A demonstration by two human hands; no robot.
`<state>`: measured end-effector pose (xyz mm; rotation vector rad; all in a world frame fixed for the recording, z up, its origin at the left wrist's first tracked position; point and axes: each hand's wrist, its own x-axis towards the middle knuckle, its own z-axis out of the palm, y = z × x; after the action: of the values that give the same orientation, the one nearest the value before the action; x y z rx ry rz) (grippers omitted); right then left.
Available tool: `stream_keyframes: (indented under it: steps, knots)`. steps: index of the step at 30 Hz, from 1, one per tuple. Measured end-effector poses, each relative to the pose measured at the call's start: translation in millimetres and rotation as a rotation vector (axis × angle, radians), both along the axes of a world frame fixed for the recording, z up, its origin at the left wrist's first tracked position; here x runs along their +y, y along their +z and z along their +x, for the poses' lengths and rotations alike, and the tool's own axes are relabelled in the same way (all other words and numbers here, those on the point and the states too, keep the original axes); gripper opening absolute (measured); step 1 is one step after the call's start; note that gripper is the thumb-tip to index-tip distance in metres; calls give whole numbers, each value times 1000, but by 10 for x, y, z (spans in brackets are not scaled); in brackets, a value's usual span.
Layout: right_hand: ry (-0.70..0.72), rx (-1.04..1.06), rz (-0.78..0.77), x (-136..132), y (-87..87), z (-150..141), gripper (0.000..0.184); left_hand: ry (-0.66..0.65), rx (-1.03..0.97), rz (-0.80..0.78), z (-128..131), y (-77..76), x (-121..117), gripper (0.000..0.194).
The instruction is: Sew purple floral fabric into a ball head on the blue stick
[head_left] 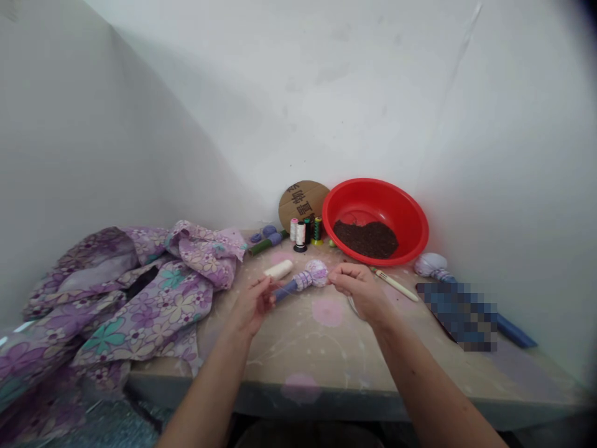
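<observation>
Your left hand [254, 305] and right hand [359, 292] are both narrow, with the wrapped stick [293, 287] between them, in front of the red basin [373, 202]. Long axis runs across you, rising slightly left to right. Stem end is at your left hand, which looks closed on it. Purple cloth ball end is nearer your right hand, whose curled fingers [338, 277] meet the ball's side. Stick seems held above the bench [289, 351], but you can't confirm the gap from this view.

Around the basin: dark crumbly stuff [366, 239] inside it, spools of thread [301, 233] just left, cardboard disc [303, 202] behind and touching its rim. Cream roll [278, 269] sits front left, near your left hand. White-handled fork [396, 285] lies front right, near your right hand. Second wrapped ball [431, 264] is just right. Floral cloth [163, 295] is heaped well left.

Hard to read: fingers cover the contact points, so any thread there can't be seen. Thin pale loop [352, 305] under your right hand is unclear. Pixelated patch [457, 317] right of the basin hides whatever lies there, with a blue rod [515, 331] poking out.
</observation>
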<state>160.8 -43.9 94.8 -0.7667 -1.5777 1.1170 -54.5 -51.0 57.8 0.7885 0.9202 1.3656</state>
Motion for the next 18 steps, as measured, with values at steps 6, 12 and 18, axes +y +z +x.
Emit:
stream_keyframes:
  steps: [6,12,18]
  knots:
    - [32,-134,-27,-23,174,138,15,-90,746,-68,-228,-125,10,27]
    - [137,-376,57,-67,260,41,19,205,727,243,-177,273,-138,37]
    - [66,-478,219,-9,243,-104,24,-416,425,150,344,473,-296,37]
